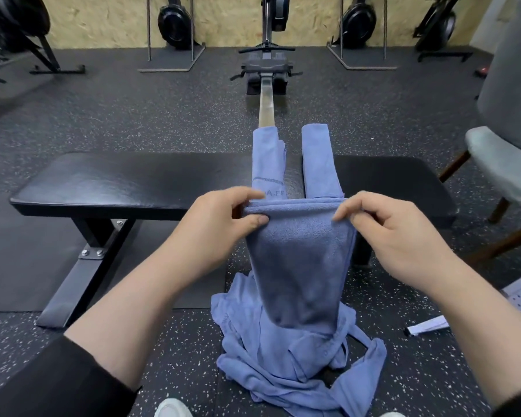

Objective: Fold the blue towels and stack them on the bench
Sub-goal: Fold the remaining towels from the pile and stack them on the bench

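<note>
Blue towel (300, 254) hangs doubled above bench (127, 182) front edge, left hand (223, 224) and right hand (394, 233) pinching top fold corners. Advise: level corners, align edges before lowering.

There were two folded blue towels (268, 164) on one desk (118, 182), one held towel (301, 266), one floor heap (283, 365), one chair (506, 164), and two hands (223, 224).

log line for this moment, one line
both hands: left hand, right hand pinch towel top | bench: two folded | floor pile: unfolded
</note>
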